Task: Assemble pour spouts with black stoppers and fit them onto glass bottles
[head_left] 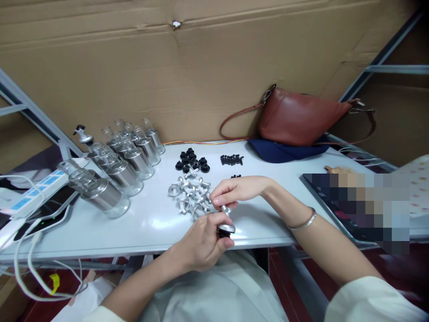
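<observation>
My left hand [205, 241] is closed around a bottle pourer top [227, 228] with a silver cap, a black ribbed stopper below and a short silver spout upward. Just above it is my right hand [239, 189], its fingers pinched together at the spout; whatever lies between those fingertips is hidden. Beyond my hands lies a pile of silver pourer parts [188, 193]. Behind that pile stand several black ribbed stoppers [191, 161]. Small black pieces [231, 159] lie in a row to their right, with a few tiny black bits [236, 176] closer to my right hand.
Several glass bottles with metal sleeves [115, 172] stand at left; one carries a pourer top [82, 134]. A power strip [40, 190] and cables occupy the far left. A brown bag [298, 118] rests on dark blue cloth [284, 152] at back right. Cardboard [201, 80] walls the table's rear.
</observation>
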A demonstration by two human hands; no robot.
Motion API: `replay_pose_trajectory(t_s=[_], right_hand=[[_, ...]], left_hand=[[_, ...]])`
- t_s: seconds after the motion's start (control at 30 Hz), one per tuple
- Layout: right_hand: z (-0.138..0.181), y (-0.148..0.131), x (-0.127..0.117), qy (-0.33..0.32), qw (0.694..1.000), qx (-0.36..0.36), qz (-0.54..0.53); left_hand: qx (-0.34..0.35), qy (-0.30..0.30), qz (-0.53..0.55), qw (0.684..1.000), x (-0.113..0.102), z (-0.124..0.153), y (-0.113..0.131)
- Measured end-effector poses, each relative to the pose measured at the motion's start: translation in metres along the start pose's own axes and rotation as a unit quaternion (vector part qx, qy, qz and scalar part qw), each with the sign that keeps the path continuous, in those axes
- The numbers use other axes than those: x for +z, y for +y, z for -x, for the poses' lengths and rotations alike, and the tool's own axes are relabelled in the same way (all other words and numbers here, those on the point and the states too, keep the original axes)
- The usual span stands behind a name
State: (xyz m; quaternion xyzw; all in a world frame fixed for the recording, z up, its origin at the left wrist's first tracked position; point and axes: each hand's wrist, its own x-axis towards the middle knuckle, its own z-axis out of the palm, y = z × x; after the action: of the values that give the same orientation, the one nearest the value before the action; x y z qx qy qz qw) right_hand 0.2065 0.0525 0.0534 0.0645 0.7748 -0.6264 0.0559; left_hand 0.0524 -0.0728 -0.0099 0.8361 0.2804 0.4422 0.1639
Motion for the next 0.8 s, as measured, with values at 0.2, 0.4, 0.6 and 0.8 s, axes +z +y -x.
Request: replay_pose_trajectory(t_s=[0.2,0.4,0.6,0.8], right_hand=[[-0.008,-0.001,0.006,0.086,0.996,-0.007,0.004],[0.007,0.011,-0.017,0.294,0.956,-0.003,0.000],[0.041,0.018,-0.044,0.401,0.912,0.073,0.048],[0.058,0.030,-0.056,0.409,0.839,0.290,0.213]], left_hand=[[0.011,0.094,-0.026,0.995,-0.001,-0.005,0.002],[0.161,0.065,-0.199,0.965,-0.001,-0.006,0.002],[0.124,0.012,-0.179,0.976,0.000,-0.007,0.002],[0.133,-0.003,-0.191,0.972,0.000,-0.008,0.001]])
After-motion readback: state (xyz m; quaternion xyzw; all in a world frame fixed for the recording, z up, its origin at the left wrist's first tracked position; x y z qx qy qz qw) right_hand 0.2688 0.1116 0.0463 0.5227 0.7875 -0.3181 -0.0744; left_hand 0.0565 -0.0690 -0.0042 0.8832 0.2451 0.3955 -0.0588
